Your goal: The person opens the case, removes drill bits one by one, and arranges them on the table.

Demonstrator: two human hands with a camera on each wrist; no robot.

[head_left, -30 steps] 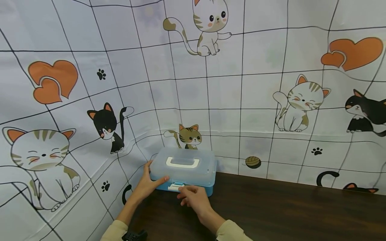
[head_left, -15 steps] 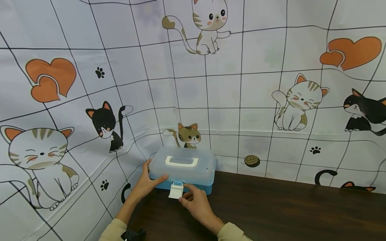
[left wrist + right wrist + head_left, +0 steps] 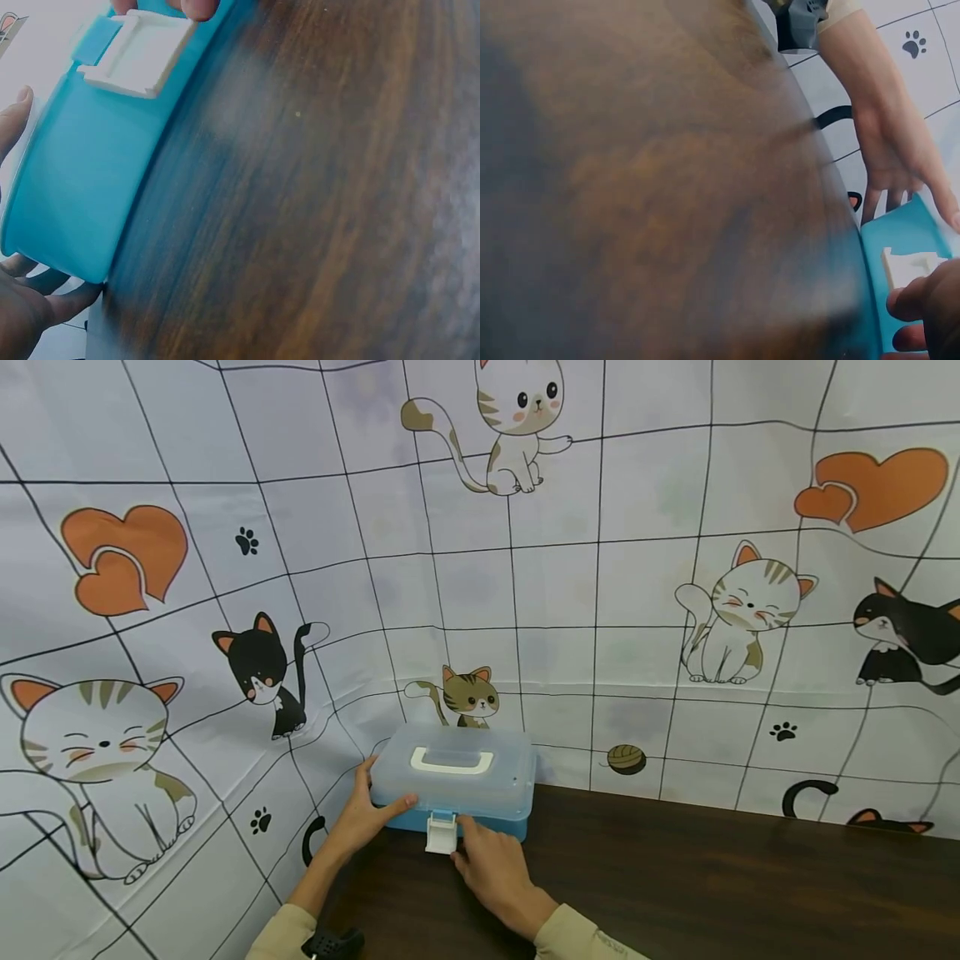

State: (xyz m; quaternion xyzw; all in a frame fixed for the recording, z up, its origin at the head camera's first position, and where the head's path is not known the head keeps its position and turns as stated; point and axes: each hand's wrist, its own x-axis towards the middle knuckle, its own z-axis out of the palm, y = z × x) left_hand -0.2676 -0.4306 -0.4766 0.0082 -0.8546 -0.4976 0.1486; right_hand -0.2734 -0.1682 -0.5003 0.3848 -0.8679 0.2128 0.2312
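One latch (image 3: 442,836), pinched by the right hand (image 3: 495,868), has swung down while the left hand (image 3: 367,814) grips the box (image 3: 457,789)

So the box (image 3: 465,793) is on the surface (image 3: 675,868), near the wall (image 3: 555,610) behind. Handle (image 3: 452,768) on top, latch (image 3: 442,833) in front, my left hand (image 3: 363,817) at its left end, right hand (image 3: 495,867) at the latch's right edge.

left hand (image 3: 366,817) spread, right hand (image 3: 492,865) curled
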